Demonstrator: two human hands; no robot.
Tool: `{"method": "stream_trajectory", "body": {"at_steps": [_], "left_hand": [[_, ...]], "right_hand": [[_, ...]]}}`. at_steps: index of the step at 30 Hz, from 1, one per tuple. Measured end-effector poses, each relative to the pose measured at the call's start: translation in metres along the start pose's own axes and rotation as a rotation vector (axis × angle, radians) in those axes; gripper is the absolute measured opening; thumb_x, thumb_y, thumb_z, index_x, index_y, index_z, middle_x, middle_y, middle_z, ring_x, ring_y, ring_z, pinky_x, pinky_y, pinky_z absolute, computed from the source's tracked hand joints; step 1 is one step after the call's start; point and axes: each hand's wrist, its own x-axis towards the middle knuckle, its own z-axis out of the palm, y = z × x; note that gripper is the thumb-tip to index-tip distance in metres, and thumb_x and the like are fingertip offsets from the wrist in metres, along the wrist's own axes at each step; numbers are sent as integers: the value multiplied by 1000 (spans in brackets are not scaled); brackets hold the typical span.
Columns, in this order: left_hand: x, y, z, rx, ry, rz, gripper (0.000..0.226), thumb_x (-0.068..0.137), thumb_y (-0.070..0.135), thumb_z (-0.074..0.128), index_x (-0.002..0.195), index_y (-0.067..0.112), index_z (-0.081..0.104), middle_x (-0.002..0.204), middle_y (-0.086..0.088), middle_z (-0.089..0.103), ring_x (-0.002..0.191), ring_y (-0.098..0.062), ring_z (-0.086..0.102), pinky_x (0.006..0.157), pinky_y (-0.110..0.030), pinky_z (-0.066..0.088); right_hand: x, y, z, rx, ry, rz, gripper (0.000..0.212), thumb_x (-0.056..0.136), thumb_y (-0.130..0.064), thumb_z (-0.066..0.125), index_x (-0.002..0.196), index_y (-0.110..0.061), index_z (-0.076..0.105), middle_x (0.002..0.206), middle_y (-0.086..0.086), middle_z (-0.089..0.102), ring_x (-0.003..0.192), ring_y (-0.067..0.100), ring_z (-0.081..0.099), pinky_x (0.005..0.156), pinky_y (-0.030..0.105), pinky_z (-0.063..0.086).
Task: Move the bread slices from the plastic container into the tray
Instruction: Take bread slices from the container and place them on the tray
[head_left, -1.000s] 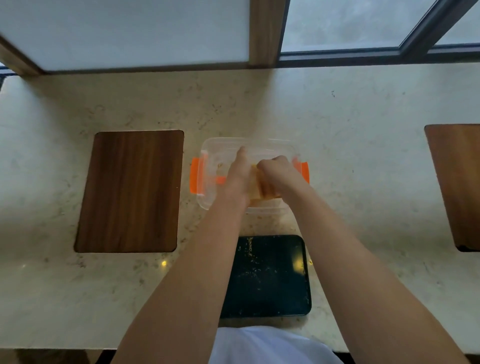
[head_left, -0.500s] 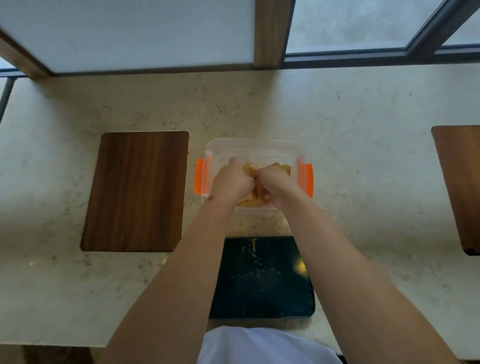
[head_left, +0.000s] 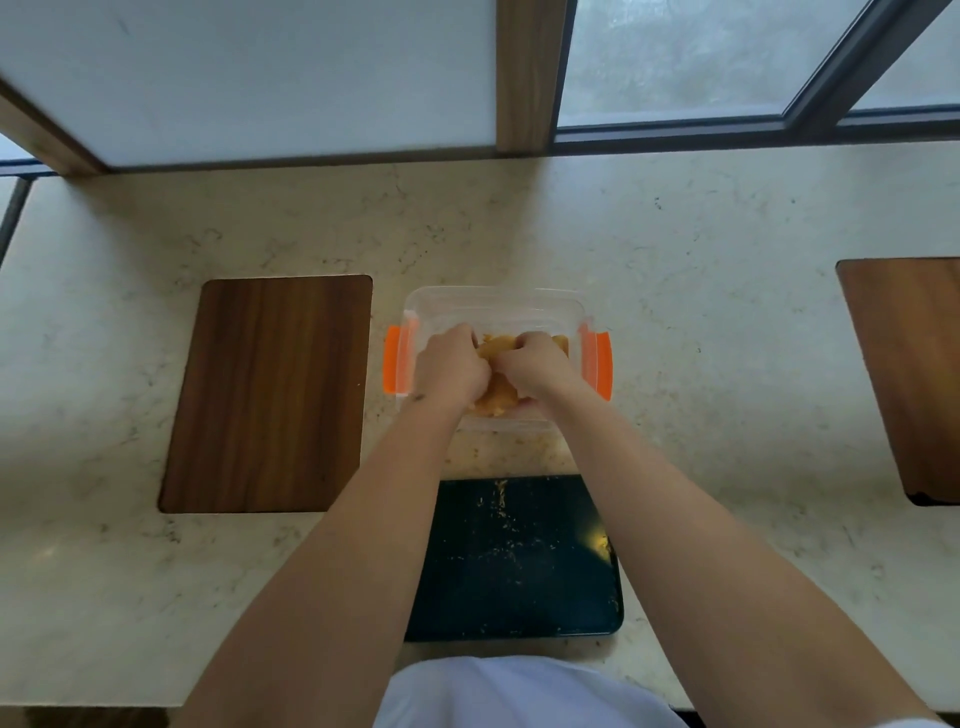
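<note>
A clear plastic container (head_left: 493, 306) with orange side clips sits on the marble counter, straight ahead. Golden-brown bread slices (head_left: 496, 397) lie inside it, mostly covered by my hands. My left hand (head_left: 449, 366) and my right hand (head_left: 537, 366) are both down in the container, fingers curled around the bread slices from either side. A dark tray (head_left: 519, 571) with scattered crumbs lies nearer to me, between my forearms, with no slice on it.
A wooden inlay panel (head_left: 267, 392) is set in the counter to the left, another wooden panel (head_left: 906, 374) at the far right. Windows and a wooden post line the back edge. The counter's front edge is just below the tray.
My left hand has closed from a flat reach into a grip on the bread beside my right hand. The view has shifted slightly.
</note>
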Motion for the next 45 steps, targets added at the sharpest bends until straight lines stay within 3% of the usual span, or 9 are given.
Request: {"method": "stream_trajectory", "body": {"at_steps": [8, 13, 17, 20, 24, 29, 33, 42, 45], "left_hand": [[-47, 24, -41, -77, 310, 265, 25, 94, 13, 58, 117, 14, 66, 92, 1, 66, 76, -15, 58, 55, -21, 38], [-108, 11, -74, -348, 469, 426, 26, 97, 21, 66, 123, 20, 63, 102, 11, 68, 87, -4, 65, 76, -13, 52], [-178, -30, -59, -572, 477, 476, 24, 98, 15, 63, 119, 27, 60, 99, 16, 66, 85, -9, 67, 71, -15, 56], [-210, -71, -26, -659, 354, 315, 24, 98, 18, 64, 119, 30, 60, 100, 15, 67, 85, -8, 67, 68, -17, 57], [-225, -123, 23, -877, 48, -209, 42, 94, 8, 61, 126, 34, 54, 123, -1, 63, 103, -16, 66, 86, -44, 61], [-222, -166, 49, -1048, -34, -535, 41, 93, -2, 57, 126, 22, 53, 128, -13, 58, 104, -28, 62, 76, -44, 59], [-222, -194, 46, -1132, 52, -605, 41, 94, -3, 55, 130, 17, 55, 127, -15, 58, 112, -34, 61, 86, -50, 58], [-219, -225, 31, -1291, 139, -626, 35, 96, -4, 52, 122, 18, 58, 119, -10, 57, 105, -31, 61, 72, -42, 57], [-217, -230, 30, -1305, 134, -636, 37, 96, -3, 53, 126, 18, 57, 124, -12, 55, 110, -33, 60, 72, -42, 58]], "right_hand": [[-65, -39, -26, -9, 192, -313, 10, 86, -20, 62, 81, -23, 53, 85, 0, 65, 91, 25, 70, 80, 47, 62], [-138, -45, -27, 66, 208, -561, 21, 91, -27, 68, 109, -22, 59, 94, -12, 66, 83, 4, 66, 56, 9, 51], [-183, -5, -12, 112, 47, -660, 22, 90, -31, 73, 109, -25, 64, 100, -12, 72, 86, 2, 71, 68, 9, 55], [-192, 42, 9, 134, -118, -558, 21, 87, -35, 74, 107, -34, 65, 99, -14, 74, 91, 1, 71, 74, 13, 56], [-174, 103, 40, 118, -268, -206, 27, 86, -46, 70, 110, -35, 66, 105, -11, 74, 97, 9, 73, 80, 32, 64], [-139, 151, 67, 196, -148, 142, 26, 92, -37, 68, 113, -21, 66, 116, 12, 65, 104, 26, 67, 77, 38, 65], [-112, 155, 76, 416, -112, 260, 36, 97, -28, 69, 127, -14, 56, 121, 10, 63, 106, 26, 68, 63, 29, 62], [-81, 129, 115, 632, -96, 327, 42, 99, -17, 67, 136, -6, 51, 130, 16, 62, 114, 32, 65, 75, 38, 61], [-78, 134, 121, 429, -27, 282, 55, 93, -24, 73, 140, -4, 53, 119, 10, 63, 111, 29, 64, 90, 42, 60]]}}
